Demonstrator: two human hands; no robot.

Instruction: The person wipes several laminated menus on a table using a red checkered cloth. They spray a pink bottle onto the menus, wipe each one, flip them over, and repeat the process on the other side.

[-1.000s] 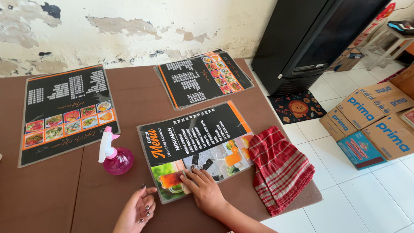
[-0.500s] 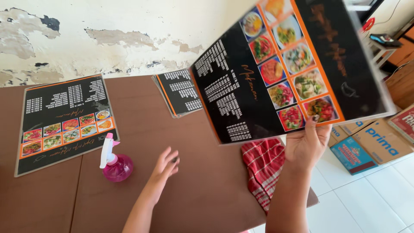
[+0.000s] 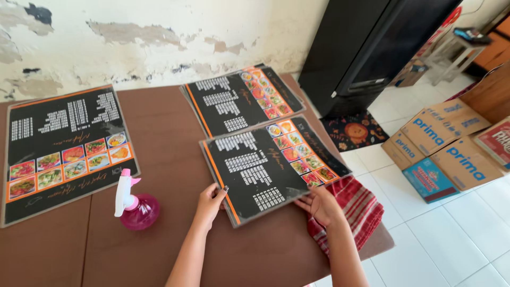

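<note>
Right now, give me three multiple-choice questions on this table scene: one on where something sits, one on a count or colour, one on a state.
1. Where is the spray bottle?
A. left of the held menu
B. on the cloth
C. on the floor

2. How many menus lie on the table?
A. one
B. three
C. five

3. How is the near menu held?
A. by both hands
B. by one hand
C. untouched

Answers: 1 A, it stands beside the left hand. 2 B, three black sheets show. 3 A, the left hand and right hand grip its near edge.
</note>
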